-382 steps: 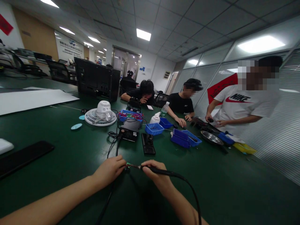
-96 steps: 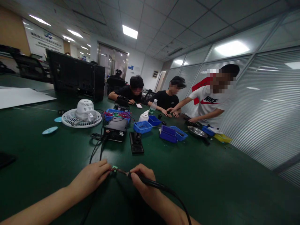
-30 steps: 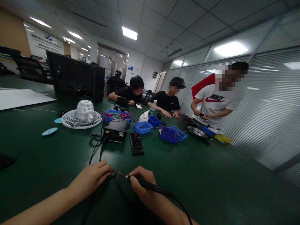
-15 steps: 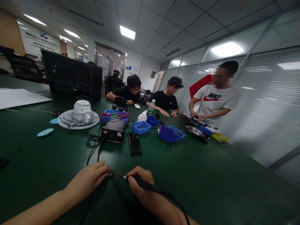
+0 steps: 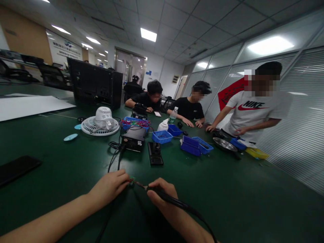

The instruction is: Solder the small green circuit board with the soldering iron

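Observation:
My left hand (image 5: 111, 185) is closed in a pinch on a small green circuit board (image 5: 132, 182) with reddish wires at its edge. Whether the fingers grip the board itself or only its wires is too small to tell. Held like a pen, a soldering iron (image 5: 174, 200) lies in my closed right hand (image 5: 164, 193), its metal tip pointing left and reaching the board. The iron's black cord runs down past my right wrist. Beyond my hands are a black stand (image 5: 155, 154) and a black soldering station box (image 5: 133, 139) with coiled cables on its left.
A white fan part (image 5: 100, 125), a blue bin of coloured wires (image 5: 134, 123), blue trays (image 5: 162, 137), a bottle (image 5: 173, 116) and a metal pan (image 5: 224, 144) stand farther back. A black phone-like slab (image 5: 19, 168) lies left. Three people are across the table.
The view has swung left, so everything sits farther right. Both hands keep their grips, the iron tip still at the board. The standing person's hands have moved apart, one down to the table.

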Demonstrator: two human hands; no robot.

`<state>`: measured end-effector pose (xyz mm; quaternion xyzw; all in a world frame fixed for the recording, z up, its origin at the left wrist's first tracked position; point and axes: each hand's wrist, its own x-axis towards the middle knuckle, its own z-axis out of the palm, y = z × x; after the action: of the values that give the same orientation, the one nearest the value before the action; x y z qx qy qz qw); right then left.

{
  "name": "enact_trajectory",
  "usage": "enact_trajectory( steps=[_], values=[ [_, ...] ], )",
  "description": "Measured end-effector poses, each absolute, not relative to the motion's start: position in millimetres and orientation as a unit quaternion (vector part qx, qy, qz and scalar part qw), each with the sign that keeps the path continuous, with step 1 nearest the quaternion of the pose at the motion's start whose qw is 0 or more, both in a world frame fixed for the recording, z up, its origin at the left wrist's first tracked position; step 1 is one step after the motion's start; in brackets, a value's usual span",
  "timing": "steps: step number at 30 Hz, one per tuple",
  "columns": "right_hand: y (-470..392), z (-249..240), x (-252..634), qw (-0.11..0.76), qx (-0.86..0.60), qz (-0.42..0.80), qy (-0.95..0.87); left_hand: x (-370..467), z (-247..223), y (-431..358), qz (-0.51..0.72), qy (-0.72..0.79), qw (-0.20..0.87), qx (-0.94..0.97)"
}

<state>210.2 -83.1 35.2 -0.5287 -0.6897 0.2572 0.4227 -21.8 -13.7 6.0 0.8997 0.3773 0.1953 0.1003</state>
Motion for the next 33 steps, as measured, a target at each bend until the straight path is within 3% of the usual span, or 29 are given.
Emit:
enact_trajectory(
  steps=[8, 21, 27, 33],
  values=[
    [-84.4, 34.4, 209.4, 0.431, -0.526, 0.236, -0.694, -21.0, 4.5, -14.3, 0.190, 0.383, 0.101, 0.898],
    [-82.6, 37.5, 202.9, 0.470, -0.503, 0.357, -0.631, -19.0, 11.2, -17.2, 0.172, 0.411, 0.106, 0.889],
    [-86.9, 41.5, 205.5, 0.501, -0.501, 0.328, -0.624, -19.3, 9.4, -16.1, 0.161, 0.411, 0.087, 0.893],
    [-89.0, 34.2, 207.4, 0.467, -0.521, 0.279, -0.658, -19.9, 7.9, -13.5, 0.173, 0.398, 0.102, 0.895]
  ],
)
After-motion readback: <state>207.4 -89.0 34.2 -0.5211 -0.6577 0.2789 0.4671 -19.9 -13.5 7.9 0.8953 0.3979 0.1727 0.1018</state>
